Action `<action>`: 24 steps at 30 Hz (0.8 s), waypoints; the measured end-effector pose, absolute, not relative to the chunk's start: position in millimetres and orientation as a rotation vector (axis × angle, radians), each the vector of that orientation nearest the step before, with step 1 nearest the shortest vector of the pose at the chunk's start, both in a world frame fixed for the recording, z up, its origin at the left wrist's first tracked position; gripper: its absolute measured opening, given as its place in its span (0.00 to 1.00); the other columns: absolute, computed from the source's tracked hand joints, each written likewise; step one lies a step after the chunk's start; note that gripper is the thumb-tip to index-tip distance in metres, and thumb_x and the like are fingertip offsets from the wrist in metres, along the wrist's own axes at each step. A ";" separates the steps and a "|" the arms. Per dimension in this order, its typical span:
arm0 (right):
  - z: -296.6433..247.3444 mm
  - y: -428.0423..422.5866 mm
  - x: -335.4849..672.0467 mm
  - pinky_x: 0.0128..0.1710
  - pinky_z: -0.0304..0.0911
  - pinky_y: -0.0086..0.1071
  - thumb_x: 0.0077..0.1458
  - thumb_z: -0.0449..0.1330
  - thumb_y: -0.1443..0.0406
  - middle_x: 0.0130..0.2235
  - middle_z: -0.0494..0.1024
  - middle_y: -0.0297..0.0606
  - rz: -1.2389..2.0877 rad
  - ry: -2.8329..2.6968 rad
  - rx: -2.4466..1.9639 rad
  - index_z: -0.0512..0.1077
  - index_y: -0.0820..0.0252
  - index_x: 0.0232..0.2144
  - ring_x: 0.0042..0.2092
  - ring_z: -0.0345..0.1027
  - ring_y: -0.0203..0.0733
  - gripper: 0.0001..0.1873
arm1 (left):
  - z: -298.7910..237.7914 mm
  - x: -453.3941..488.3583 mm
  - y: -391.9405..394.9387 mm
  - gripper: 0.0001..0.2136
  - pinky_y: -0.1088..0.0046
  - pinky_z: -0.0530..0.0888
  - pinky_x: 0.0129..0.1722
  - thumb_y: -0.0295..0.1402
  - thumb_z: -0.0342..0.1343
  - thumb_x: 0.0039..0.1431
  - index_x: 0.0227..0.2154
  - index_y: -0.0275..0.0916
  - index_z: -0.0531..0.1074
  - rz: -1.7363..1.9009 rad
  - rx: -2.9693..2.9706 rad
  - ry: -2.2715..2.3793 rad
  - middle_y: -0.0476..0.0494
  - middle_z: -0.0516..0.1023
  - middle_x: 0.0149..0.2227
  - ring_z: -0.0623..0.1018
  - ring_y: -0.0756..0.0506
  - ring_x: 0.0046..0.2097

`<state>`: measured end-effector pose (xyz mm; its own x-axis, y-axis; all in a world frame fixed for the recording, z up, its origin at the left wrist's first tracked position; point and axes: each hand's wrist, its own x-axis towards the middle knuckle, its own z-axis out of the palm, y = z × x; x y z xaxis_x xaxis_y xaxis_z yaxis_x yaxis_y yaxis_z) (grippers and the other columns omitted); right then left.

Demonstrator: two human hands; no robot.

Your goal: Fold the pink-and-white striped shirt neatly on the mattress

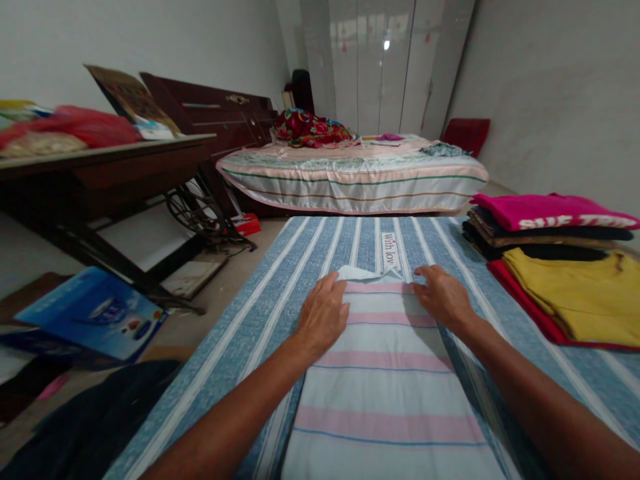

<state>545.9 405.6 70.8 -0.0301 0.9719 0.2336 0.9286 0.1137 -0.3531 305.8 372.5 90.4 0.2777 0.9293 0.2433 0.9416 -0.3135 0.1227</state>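
Note:
A long folded cloth (385, 380), pale blue with pink bands and thin blue lines, lies lengthwise in front of me on a blue-and-white striped bed cover (260, 300). At its far left corner is my left hand (324, 310), fingers bent over the edge and closed on the cloth. The pale far edge stands up slightly in a wrinkled flap between the hands. My right hand (443, 293) is beside the far right corner, thumb and fingers apart, fingertips close to or touching the cloth's edge. Printed lettering on the cover shows just beyond the flap.
To the right are stacked folded clothes, with a magenta shirt (555, 212) on top and a yellow garment (575, 293) in front. Another bed (350, 177) stands beyond. On the left are a sewing-machine table (105, 157) and a blue box (100, 313).

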 end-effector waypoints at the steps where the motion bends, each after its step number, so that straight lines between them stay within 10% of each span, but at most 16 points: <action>1: 70.0 396.6 541.5 0.38 0.63 0.35 0.55 0.51 0.64 0.43 0.75 0.45 0.036 -2.025 -1.773 0.72 0.61 0.42 0.42 0.69 0.46 0.15 | 86.7 308.7 366.5 0.16 0.62 0.62 0.58 0.29 0.52 0.56 0.48 0.33 0.66 -0.430 -2.518 -1.776 0.32 0.61 0.59 0.62 0.40 0.60; 10: 37.6 365.3 524.6 0.58 0.48 0.50 0.61 0.45 0.52 0.60 0.60 0.52 0.047 -2.422 -1.403 0.62 0.65 0.56 0.62 0.48 0.55 0.28 | 54.4 315.4 351.4 0.31 0.50 0.50 0.61 0.50 0.38 0.62 0.61 0.35 0.52 -0.115 -2.678 -1.861 0.34 0.43 0.66 0.43 0.37 0.66; 24: 52.6 300.9 524.5 0.60 0.47 0.51 0.60 0.47 0.51 0.63 0.54 0.48 0.131 -2.477 -1.242 0.59 0.61 0.59 0.65 0.43 0.52 0.30 | 73.6 315.9 315.7 0.29 0.53 0.47 0.62 0.51 0.36 0.62 0.62 0.40 0.51 -0.107 -2.802 -1.773 0.38 0.39 0.67 0.41 0.40 0.67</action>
